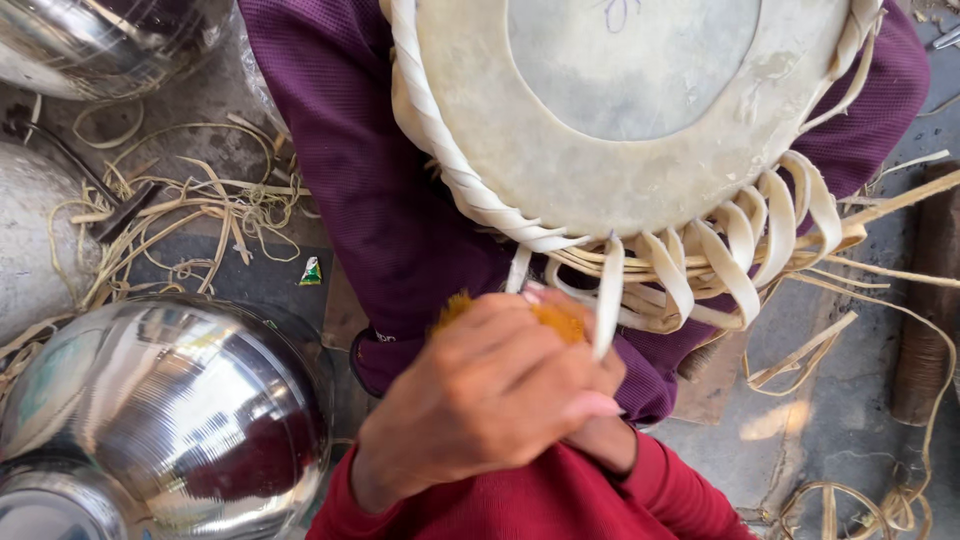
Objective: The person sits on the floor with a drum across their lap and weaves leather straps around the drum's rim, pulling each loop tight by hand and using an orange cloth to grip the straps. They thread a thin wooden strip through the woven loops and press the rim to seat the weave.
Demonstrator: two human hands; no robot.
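Head view of lacing work on a drum head (560, 150). The round hide-covered drum head lay on a lap in purple cloth (380, 200), directly ahead of the hands, its rim bound with pale hide straps (735, 250). One loose strap end (608, 300) hung from the near rim with its long axis running straight toward the worker. The left hand (490, 400), uppermost and nearer the strap, was clenched, its fingers pinching the strap's lower end and an orange-yellow tuft (555, 320) just beside it. The right hand (605, 440) lay mostly hidden beneath the left; its grip could not be told. Polished steel bowls (170, 400) and strap offcuts (190, 220) lay on the floor at left.
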